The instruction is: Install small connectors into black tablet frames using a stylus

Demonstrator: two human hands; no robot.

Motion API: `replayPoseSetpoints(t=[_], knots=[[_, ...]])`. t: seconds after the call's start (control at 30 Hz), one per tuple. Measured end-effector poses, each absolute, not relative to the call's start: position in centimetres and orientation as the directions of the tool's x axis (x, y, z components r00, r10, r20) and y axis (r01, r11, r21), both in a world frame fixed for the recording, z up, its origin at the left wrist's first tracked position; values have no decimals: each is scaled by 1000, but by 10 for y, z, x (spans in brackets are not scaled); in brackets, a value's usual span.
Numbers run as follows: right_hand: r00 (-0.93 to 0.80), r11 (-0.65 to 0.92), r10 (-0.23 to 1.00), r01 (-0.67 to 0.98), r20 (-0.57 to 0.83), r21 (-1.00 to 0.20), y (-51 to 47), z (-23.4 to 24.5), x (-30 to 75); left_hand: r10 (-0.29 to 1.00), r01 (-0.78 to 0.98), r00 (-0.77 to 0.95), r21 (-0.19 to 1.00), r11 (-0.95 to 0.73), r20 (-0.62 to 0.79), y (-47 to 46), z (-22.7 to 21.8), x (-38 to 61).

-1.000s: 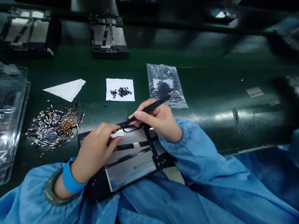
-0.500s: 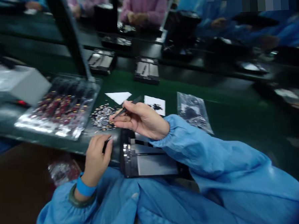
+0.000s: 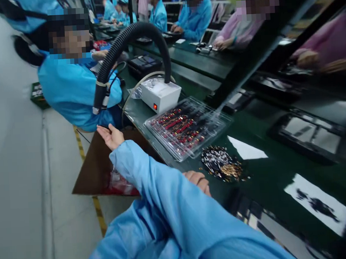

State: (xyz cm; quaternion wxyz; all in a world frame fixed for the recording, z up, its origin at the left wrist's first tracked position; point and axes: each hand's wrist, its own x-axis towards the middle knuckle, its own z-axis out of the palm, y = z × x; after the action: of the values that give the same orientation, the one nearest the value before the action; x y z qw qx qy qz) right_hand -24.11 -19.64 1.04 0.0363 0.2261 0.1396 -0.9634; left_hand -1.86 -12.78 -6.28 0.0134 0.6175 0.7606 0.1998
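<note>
My right hand (image 3: 111, 137) is stretched far to the left, palm up, below the nozzle of a black corrugated hose (image 3: 131, 29) and apart from it. A thin dark sliver shows between its thumb and fingers, fitting the slim dark tweezers seen there earlier; most of the tool is hidden. My left hand (image 3: 198, 181) rests by the table edge, its fingers bent and partly covered by my right sleeve. Near it lies a pile of small metallic and gold parts (image 3: 221, 163). A black device with pale panels (image 3: 271, 225) sits at the lower right, partly behind my arm.
A white box (image 3: 161, 93) with a lit red switch carries the hose. Beside it lies a clear plastic tray (image 3: 184, 129) of red parts. White paper (image 3: 318, 203) holds black pieces. A brown carton (image 3: 95, 164) stands below the table. A co-worker (image 3: 72, 88) in blue sits close at left.
The view has swung left. My right hand has moved from above the small-parts pile to the hose nozzle at far left. My right arm now crosses over my left hand.
</note>
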Motion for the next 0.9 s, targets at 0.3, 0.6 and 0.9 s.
replayPoseSetpoints(t=[0.3,0.6,0.9], knots=[[-940,-981,-98,147,-326,-130,-214,4,-276,938,916,-313,306,258,148,-125,-64,-13],[-954,-968,-74,139,-290,-207,-205,1,-282,936,905,-305,359,228,173,-124,-74,-14],[-926,-819,-140,307,-350,-485,-169,11,-232,877,873,-346,457,171,333,-130,-87,-20]])
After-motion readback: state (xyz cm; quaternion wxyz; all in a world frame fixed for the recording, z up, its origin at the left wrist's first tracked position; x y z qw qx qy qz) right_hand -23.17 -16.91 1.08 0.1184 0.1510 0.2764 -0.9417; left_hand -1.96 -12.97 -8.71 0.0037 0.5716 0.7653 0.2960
